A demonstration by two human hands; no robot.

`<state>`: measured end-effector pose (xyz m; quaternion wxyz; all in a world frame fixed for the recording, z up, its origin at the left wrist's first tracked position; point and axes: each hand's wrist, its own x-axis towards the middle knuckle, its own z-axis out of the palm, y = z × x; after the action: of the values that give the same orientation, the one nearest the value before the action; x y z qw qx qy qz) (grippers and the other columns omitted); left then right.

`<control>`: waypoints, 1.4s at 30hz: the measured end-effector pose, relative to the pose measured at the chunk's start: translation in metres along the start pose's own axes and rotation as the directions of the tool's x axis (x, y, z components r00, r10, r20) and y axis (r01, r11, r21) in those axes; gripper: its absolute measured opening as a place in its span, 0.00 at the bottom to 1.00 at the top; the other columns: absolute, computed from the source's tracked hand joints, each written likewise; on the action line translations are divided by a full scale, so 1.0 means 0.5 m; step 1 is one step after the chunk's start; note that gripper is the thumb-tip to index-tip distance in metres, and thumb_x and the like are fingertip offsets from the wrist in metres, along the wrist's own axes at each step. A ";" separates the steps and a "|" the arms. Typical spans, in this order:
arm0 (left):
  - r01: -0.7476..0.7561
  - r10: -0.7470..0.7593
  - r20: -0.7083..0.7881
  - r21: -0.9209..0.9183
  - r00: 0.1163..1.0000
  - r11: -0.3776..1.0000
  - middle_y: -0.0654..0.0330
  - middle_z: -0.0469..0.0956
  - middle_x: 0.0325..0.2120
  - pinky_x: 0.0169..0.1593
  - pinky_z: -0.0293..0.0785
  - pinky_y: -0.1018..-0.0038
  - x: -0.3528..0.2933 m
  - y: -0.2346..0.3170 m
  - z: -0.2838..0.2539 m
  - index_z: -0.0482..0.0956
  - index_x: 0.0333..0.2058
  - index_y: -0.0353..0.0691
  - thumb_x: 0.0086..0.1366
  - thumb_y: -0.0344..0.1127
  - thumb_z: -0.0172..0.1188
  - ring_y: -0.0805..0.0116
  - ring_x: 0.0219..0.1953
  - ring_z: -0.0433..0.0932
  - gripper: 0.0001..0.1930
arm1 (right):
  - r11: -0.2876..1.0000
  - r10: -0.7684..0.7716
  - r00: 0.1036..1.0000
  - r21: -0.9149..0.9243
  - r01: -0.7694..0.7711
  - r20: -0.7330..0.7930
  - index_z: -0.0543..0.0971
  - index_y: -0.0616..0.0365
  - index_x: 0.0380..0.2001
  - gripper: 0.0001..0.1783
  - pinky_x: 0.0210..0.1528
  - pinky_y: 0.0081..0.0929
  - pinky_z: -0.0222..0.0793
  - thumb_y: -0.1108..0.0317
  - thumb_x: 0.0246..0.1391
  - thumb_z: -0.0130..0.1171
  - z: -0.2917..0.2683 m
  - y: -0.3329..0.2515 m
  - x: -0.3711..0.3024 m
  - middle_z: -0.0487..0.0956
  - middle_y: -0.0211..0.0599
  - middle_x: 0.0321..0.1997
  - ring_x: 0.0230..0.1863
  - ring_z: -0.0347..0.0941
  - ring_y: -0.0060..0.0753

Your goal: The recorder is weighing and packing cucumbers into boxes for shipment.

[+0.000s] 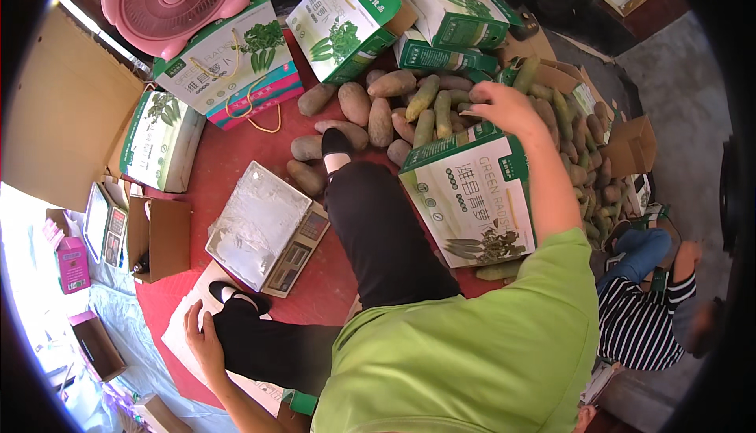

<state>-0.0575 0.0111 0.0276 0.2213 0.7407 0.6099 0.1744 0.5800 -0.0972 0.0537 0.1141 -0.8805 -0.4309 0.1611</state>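
Head view: loose heap within reach, carton close under one arm

Right hand (pixel 504 106) at upper centre-right of the frame, fingers part-curled over long green vegetables (pixel 424 98); impossible to tell whether gripping any. Left hand (pixel 206 346) at lower left, loosely spread beside the left leg (pixel 276 348), apparently empty. White-and-green carton (pixel 472 197) right of centre, beneath the right forearm (pixel 553 173).

Likeliest trouble: one piece tugged from low in the heap, and green ones or brown oval vegetables (pixel 354 102) set rolling. Also possible: carton nudged or tipped by a dropped forearm. Farther left, scale (pixel 256 228) close to a black shoe (pixel 258 302), perhaps jogged by a leg shift.

Hard to make out: right fingertips against the heap, any forearm-to-carton contact, carton contents. Mostly covered: a green vegetable at the carton's lower edge. Toward the right rim, co-worker (pixel 642 319) partly blurred; at far left, detail lost to glare.
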 end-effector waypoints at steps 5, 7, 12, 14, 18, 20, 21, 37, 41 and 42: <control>0.027 -0.027 -0.022 0.004 0.999 1.000 0.50 0.75 0.45 0.55 0.65 0.65 -0.015 0.000 -0.010 0.76 0.47 0.33 0.64 0.32 0.53 0.54 0.50 0.72 0.14 | 0.968 0.192 0.962 -0.125 -0.218 -0.192 0.73 0.53 0.52 0.29 0.55 0.39 0.66 0.55 0.46 0.62 -0.042 0.145 -0.089 0.75 0.44 0.53 0.54 0.71 0.44; 0.042 -0.042 -0.032 -0.002 0.999 0.999 0.50 0.75 0.45 0.55 0.65 0.65 -0.021 -0.004 -0.012 0.76 0.47 0.33 0.64 0.32 0.54 0.54 0.50 0.72 0.14 | 0.975 0.196 0.929 0.161 -0.151 -0.313 0.71 0.59 0.53 0.32 0.57 0.38 0.65 0.59 0.45 0.65 -0.020 0.238 -0.117 0.75 0.44 0.53 0.55 0.71 0.42; 0.031 -0.031 -0.058 0.005 0.998 0.999 0.49 0.76 0.44 0.54 0.66 0.66 -0.021 0.006 -0.007 0.77 0.46 0.34 0.63 0.31 0.54 0.54 0.49 0.73 0.14 | 0.753 0.369 0.886 0.468 -0.462 0.281 0.73 0.60 0.50 0.27 0.50 0.33 0.69 0.70 0.44 0.67 0.001 0.374 -0.228 0.78 0.36 0.47 0.45 0.74 0.30; 0.023 -0.023 -0.064 -0.005 0.998 1.000 0.49 0.76 0.44 0.54 0.66 0.65 -0.020 0.008 -0.009 0.77 0.45 0.34 0.62 0.30 0.54 0.53 0.49 0.73 0.14 | 0.650 0.490 0.779 0.432 -0.625 0.391 0.76 0.60 0.45 0.20 0.44 0.30 0.71 0.74 0.45 0.64 0.009 0.348 -0.277 0.80 0.32 0.40 0.40 0.75 0.27; 0.022 -0.022 -0.073 -0.009 0.997 1.000 0.50 0.76 0.44 0.54 0.67 0.64 -0.017 0.005 -0.005 0.77 0.45 0.34 0.61 0.31 0.55 0.53 0.48 0.73 0.14 | 0.636 0.412 0.871 0.600 -0.485 0.268 0.79 0.62 0.41 0.14 0.41 0.25 0.71 0.80 0.48 0.58 0.059 0.373 -0.292 0.80 0.29 0.35 0.33 0.75 0.25; 0.014 -0.012 -0.082 0.029 0.997 0.999 0.51 0.76 0.43 0.52 0.68 0.64 -0.021 0.007 -0.008 0.78 0.44 0.36 0.61 0.32 0.56 0.53 0.48 0.73 0.13 | 0.657 0.359 0.902 0.621 -0.427 0.240 0.79 0.62 0.41 0.14 0.41 0.25 0.71 0.81 0.48 0.58 0.054 0.332 -0.265 0.80 0.29 0.36 0.33 0.75 0.24; 0.016 -0.014 -0.087 0.027 0.996 1.000 0.51 0.76 0.42 0.51 0.68 0.65 -0.021 0.006 -0.007 0.78 0.44 0.36 0.61 0.32 0.56 0.53 0.48 0.73 0.13 | 0.666 0.330 0.922 0.641 -0.381 0.205 0.79 0.62 0.42 0.15 0.42 0.24 0.70 0.82 0.48 0.57 0.039 0.281 -0.257 0.80 0.29 0.37 0.34 0.75 0.23; 0.059 -0.045 -0.168 0.083 0.985 0.995 0.51 0.77 0.43 0.53 0.66 0.63 -0.032 0.007 -0.009 0.79 0.44 0.39 0.60 0.38 0.57 0.51 0.49 0.72 0.14 | 0.752 -0.654 0.722 -0.089 0.653 -0.227 0.77 0.59 0.31 0.10 0.40 0.40 0.67 0.64 0.48 0.57 -0.100 -0.373 -0.047 0.77 0.48 0.34 0.39 0.73 0.52; 0.071 -0.053 -0.151 0.115 0.987 0.991 0.52 0.76 0.44 0.56 0.64 0.63 -0.026 0.011 -0.013 0.78 0.44 0.40 0.61 0.39 0.56 0.52 0.51 0.71 0.15 | 0.653 -0.752 0.624 -0.112 0.749 -0.212 0.79 0.53 0.34 0.09 0.42 0.39 0.69 0.63 0.51 0.56 -0.028 -0.510 -0.021 0.79 0.38 0.37 0.40 0.74 0.48; 0.052 -0.032 -0.151 0.128 0.988 0.990 0.52 0.76 0.45 0.56 0.63 0.63 -0.024 0.010 -0.013 0.78 0.44 0.39 0.61 0.39 0.56 0.53 0.51 0.71 0.15 | 0.602 -0.790 0.573 -0.102 0.792 -0.218 0.79 0.52 0.35 0.09 0.41 0.39 0.70 0.63 0.51 0.56 0.000 -0.539 -0.009 0.79 0.36 0.36 0.40 0.75 0.46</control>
<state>-0.0592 -0.0009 0.0361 0.1295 0.7256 0.6503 0.1840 0.3826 0.0615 0.1464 0.2286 -0.6077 -0.7605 -0.0132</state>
